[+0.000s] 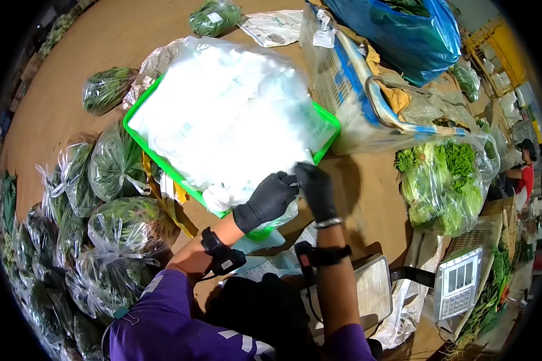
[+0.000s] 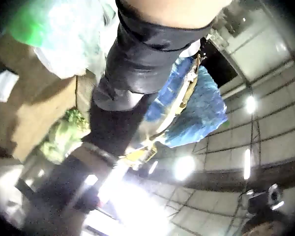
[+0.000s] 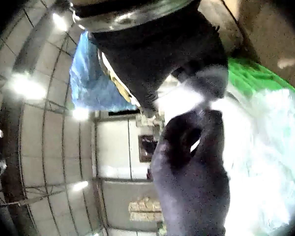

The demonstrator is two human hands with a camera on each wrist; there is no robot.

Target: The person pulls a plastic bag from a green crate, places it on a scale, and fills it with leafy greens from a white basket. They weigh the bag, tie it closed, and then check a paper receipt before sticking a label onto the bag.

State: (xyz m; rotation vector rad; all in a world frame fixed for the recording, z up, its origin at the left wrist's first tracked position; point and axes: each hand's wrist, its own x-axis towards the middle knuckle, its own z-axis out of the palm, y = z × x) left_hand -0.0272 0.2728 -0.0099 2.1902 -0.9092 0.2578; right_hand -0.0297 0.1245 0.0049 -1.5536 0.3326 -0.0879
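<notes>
Both hands wear black gloves and meet over the front right of a green crate heaped with white plastic bags. My right hand grips a piece of white plastic, which shows bright between its fingers; a bit of it sticks up above the knuckles in the head view. My left hand comes in from the left, thumb and fingers pinched together at the plastic's edge. In the right wrist view the left hand nearly touches the right fingertips. Glove and forearm fill much of the left wrist view.
Several clear bags of greens crowd the left. A bag of lettuce lies at right, near a scale's keypad display and its platform. Behind stands a worn crate beside a blue plastic bag. A person is at far right.
</notes>
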